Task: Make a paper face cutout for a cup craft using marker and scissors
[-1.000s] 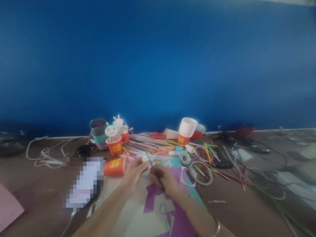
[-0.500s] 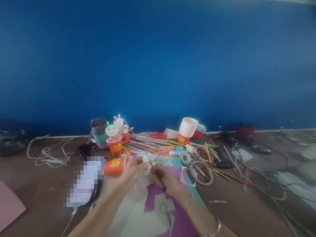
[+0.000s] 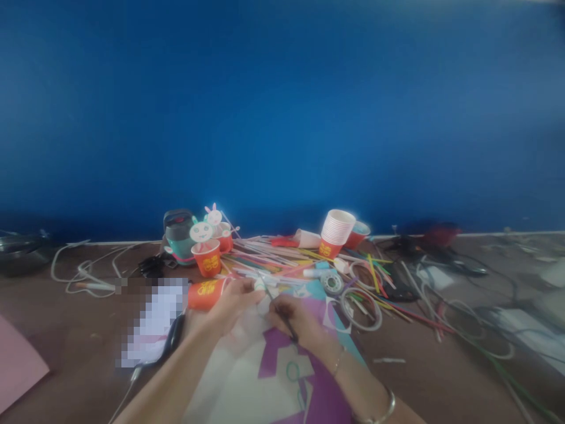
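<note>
My left hand [image 3: 236,300] is closed in a pinch on a small white paper piece [image 3: 260,285] with green marks, partly hidden by the fingers. My right hand [image 3: 289,318] grips a slim dark pen-like tool [image 3: 286,323], its thin end pointing up and away beside the paper piece. Blur keeps its exact kind unclear. Below both hands lie white sheets [image 3: 233,377] and cut purple paper [image 3: 329,383]; a green outline is drawn on one white scrap. An orange paper cup [image 3: 205,294] lies on its side by my left hand.
Paper rabbit faces stand in orange cups [image 3: 207,261] at the back left, near a teal-grey flask [image 3: 179,235]. Coloured sticks [image 3: 269,253] are strewn behind my hands. A cup stack [image 3: 338,229] and tape roll [image 3: 331,283] sit right. A phone [image 3: 154,324] and cables flank the work.
Both hands stay nearly in place with the same things in them. The whole view has shifted very slightly; the other objects look unmoved.
</note>
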The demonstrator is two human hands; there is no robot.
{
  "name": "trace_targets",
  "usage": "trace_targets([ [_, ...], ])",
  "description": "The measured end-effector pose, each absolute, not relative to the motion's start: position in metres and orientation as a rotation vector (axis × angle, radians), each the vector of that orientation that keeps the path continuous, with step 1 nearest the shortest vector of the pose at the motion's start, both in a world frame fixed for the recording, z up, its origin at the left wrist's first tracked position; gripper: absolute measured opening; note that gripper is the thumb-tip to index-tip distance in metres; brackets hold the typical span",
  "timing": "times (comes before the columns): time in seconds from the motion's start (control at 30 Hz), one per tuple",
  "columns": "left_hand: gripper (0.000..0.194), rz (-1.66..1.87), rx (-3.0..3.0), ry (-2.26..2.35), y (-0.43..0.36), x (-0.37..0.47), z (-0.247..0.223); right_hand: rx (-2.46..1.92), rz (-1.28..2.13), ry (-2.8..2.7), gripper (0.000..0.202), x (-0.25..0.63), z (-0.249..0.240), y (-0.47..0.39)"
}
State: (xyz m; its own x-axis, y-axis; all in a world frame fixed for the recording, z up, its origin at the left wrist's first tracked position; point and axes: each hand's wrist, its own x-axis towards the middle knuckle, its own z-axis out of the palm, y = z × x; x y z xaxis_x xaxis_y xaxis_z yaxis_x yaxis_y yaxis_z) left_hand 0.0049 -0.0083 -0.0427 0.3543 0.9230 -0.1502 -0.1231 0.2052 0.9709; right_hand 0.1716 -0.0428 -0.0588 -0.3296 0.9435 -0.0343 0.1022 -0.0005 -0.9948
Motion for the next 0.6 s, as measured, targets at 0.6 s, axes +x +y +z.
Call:
trace_targets([
  [0.6,0.025,1.108,0.886,0.947,-0.022,0.026,-0.05,-1.105,1.423,-1.472,0.041,0.17,-0.061,-0.043],
])
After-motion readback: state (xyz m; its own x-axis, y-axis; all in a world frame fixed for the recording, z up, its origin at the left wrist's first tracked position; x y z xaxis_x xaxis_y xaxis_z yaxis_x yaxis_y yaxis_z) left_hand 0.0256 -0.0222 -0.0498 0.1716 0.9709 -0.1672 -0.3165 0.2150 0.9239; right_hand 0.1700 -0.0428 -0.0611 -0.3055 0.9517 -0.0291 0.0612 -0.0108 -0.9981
